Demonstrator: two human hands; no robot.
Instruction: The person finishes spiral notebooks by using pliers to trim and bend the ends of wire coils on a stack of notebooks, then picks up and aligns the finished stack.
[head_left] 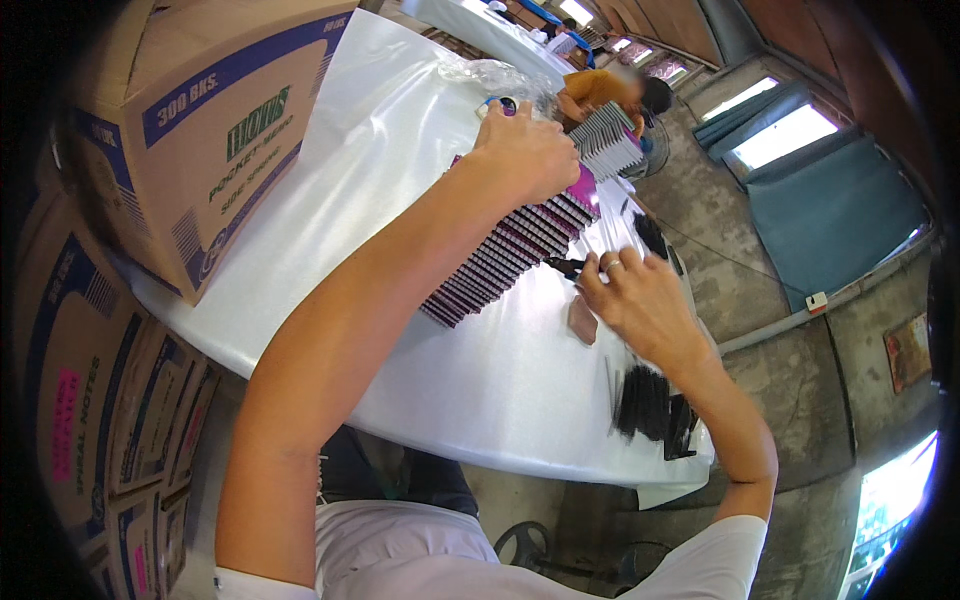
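A long row of small spiral notebooks (505, 248) with purple covers lies across the white table, their bound edges facing me. My left hand (527, 155) is curled over the far end of the row, and its wrist hides part of the notebooks. In my right hand (640, 300) is a small dark pair of pliers (566, 266), closed in my fingers. The tip of the pliers is at the near right side of the row, by the ends of the spirals. A reddish-brown block (582, 320) lies just below my right hand.
Black wire spirals (643, 402) lie bundled at the table's right edge. A large cardboard box (215, 140) stands on the left, with more cartons (75, 370) stacked below. Clear plastic (500, 78) lies beyond my left hand. Across the table, a person (598, 92) sits behind another notebook row (607, 145).
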